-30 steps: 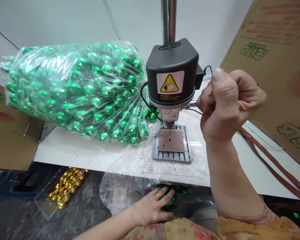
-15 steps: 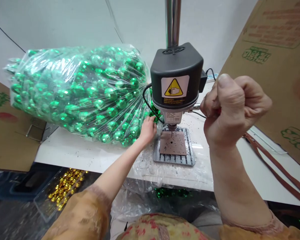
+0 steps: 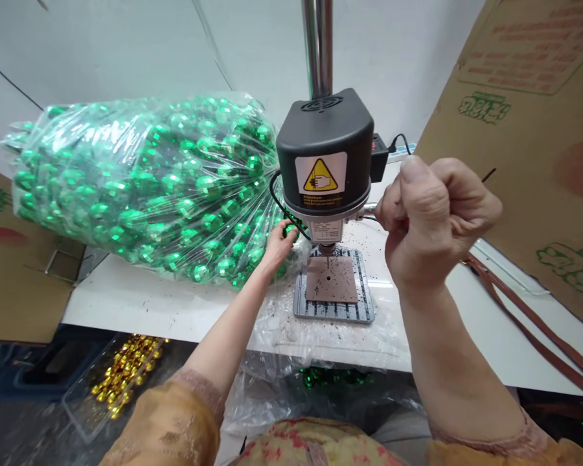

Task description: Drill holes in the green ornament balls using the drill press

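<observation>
A small black drill press (image 3: 324, 152) stands before me with a hand-warning label on its housing. Under its chuck, a brown board (image 3: 331, 281) with a dark hole lies on the slotted metal base (image 3: 335, 314). My right hand (image 3: 432, 220) is closed in a fist at the end of the press's metal lever (image 3: 369, 209), its grip hidden by the fingers. To the left of the chuck, my left hand (image 3: 279, 246) has its fingers curled on a shiny green ball (image 3: 290, 228), partly hidden, by the gathered mouth of a clear bag (image 3: 146, 188) of faceted green balls.
Dark shavings litter the white table (image 3: 140, 294). Cardboard boxes stand at right (image 3: 519, 149) and left (image 3: 19, 285). A brown strap (image 3: 525, 317) lies at right. Below the table edge are a clear bin of gold balls (image 3: 126, 369) and more green balls (image 3: 335, 377) in plastic.
The view has shifted slightly, so the press appears farther left. My left thumb and fingers now show curled at a green ball. The right fist stays at the lever.
</observation>
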Motion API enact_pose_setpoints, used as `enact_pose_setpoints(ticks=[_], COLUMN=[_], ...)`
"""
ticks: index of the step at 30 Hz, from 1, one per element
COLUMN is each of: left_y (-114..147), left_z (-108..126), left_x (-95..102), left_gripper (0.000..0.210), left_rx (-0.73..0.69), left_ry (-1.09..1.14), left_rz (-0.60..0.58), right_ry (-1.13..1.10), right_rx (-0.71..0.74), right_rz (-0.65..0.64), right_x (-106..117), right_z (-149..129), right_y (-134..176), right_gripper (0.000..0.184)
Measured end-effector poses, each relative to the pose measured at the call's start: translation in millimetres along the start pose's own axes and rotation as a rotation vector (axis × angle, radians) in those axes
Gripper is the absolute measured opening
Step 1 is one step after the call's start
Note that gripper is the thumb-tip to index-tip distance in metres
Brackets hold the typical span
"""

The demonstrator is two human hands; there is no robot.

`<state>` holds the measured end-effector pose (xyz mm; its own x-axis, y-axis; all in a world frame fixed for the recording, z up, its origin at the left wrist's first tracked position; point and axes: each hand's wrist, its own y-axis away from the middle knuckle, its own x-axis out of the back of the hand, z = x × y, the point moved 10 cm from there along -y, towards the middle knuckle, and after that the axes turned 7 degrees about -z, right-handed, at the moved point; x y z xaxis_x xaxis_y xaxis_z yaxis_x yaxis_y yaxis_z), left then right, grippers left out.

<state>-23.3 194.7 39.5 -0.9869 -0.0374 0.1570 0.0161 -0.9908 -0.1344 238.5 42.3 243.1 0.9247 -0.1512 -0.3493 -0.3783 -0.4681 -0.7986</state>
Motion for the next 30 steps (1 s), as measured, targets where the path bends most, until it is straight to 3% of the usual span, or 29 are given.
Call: enact_pose_setpoints(ticks=[4, 7, 11, 19, 24, 30], left_y=[43.3, 76.9, 100.1, 94.9, 89.7, 87.4], left_z=[-2.8, -1.1, -8.0, -21.9, -19.1, -18.9], left_x=[5.2, -7.8, -24.9, -50.0, -53.8, -59.8], left_gripper=[0.052, 0.049, 0.054, 0.059, 0.056, 0.057], left_rx=[0.160, 0.216, 0.226, 0.126, -0.005, -0.056], left_ry=[0.332, 0.528, 0.579, 0.432, 0.313, 0.285], left_rz=[-0.066, -0.151, -0.173, -0.176, -0.177, -0.210], right_ry=[0.022, 0.005, 0.011, 0.005, 0.037, 0.056], right_rx=[-0.013, -0.023, -0.024, -0.015, -0.026, -0.041], right_rz=[0.017, 0.004, 0.002, -0.005, -0.018, -0.017], right_x=[1.0, 0.4, 1.0, 0.8, 0.0, -0.2], right_z=[-0.3, -0.7, -0.2, 2.4, 1.7, 0.8], right_y=[1.6, 1.7, 1.7, 1.8, 2.2, 2.5], right_gripper=[0.047, 0.046, 0.046, 0.049, 0.050, 0.051])
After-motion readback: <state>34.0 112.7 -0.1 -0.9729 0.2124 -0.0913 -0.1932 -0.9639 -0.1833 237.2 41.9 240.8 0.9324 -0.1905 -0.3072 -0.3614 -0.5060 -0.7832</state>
